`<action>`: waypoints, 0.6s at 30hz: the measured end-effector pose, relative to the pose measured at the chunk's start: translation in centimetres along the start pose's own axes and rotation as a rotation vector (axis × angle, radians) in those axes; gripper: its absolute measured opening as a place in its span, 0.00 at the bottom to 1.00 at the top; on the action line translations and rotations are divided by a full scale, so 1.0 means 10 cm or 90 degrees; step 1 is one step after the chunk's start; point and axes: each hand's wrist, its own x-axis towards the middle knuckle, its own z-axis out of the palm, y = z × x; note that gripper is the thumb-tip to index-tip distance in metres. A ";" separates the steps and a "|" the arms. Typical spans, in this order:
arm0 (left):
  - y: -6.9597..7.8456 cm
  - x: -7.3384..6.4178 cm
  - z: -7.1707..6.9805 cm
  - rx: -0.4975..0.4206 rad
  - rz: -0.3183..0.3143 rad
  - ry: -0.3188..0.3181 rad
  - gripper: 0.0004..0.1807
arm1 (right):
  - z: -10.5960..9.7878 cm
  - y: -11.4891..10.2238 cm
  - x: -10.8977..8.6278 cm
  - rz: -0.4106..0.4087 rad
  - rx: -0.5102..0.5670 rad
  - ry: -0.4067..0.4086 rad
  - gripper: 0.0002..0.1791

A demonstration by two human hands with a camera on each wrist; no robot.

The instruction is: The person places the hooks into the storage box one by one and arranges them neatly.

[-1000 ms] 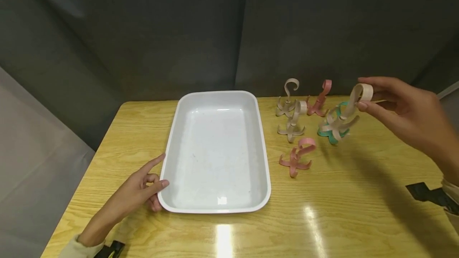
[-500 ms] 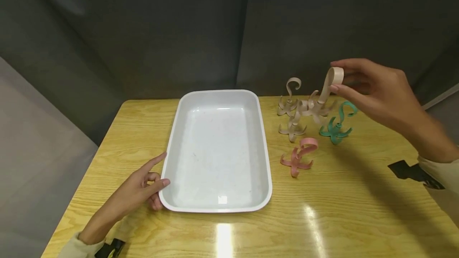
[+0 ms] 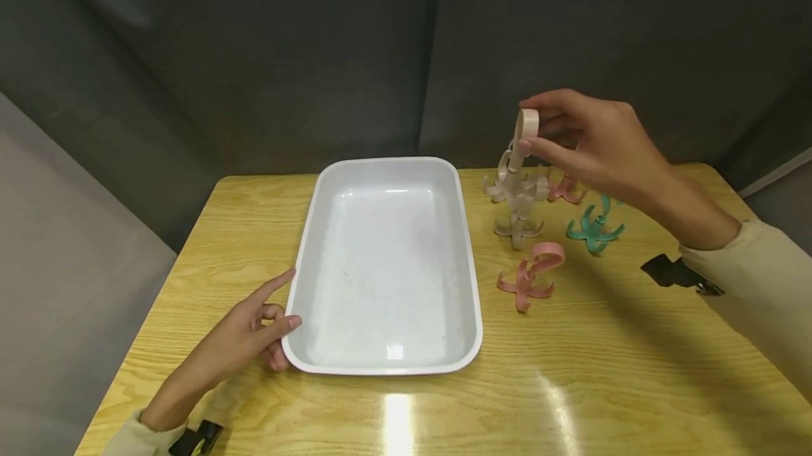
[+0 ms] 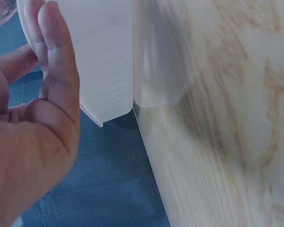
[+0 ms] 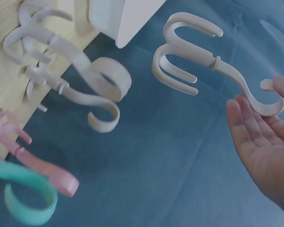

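My right hand (image 3: 603, 142) pinches the curled top of a cream plastic hanging hook (image 5: 191, 52), its several prongs pointing away from the fingers in the right wrist view. Seen from the head, this hook overlaps two beige hooks of the same kind that stand on the table, the nearer beige hook (image 3: 517, 230) showing below it. A pink hook (image 3: 564, 189) behind is partly hidden by the hand. On the left, my left hand (image 3: 244, 336) holds the near left rim of a white rectangular tray (image 3: 380, 266), thumb over the edge and fingers outside.
A teal hook (image 3: 595, 232) stands right of the beige ones, and another pink hook (image 3: 525, 287) is nearer the front, right of the tray. The yellow wooden table (image 3: 609, 371) ends at a dark curtain (image 3: 317, 54) behind.
My right hand has carried the cream hook left and upward, from over the teal hook to over the beige hooks. The left hand and tray have stayed in place.
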 end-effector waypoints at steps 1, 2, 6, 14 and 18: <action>0.00 0.00 0.00 -0.001 0.001 0.000 0.45 | 0.03 -0.01 0.04 0.001 0.002 -0.007 0.23; 0.00 0.00 0.00 -0.002 0.002 0.000 0.45 | 0.06 -0.02 0.07 0.004 0.011 -0.014 0.23; 0.00 0.00 0.01 -0.005 0.003 -0.003 0.45 | 0.22 -0.04 0.21 -0.001 0.022 -0.044 0.22; 0.00 0.02 0.02 -0.006 0.011 -0.010 0.45 | 0.51 -0.02 0.35 -0.030 0.042 -0.096 0.20; 0.00 0.02 0.02 -0.007 0.007 -0.009 0.45 | 0.58 -0.06 0.43 -0.021 0.061 -0.122 0.20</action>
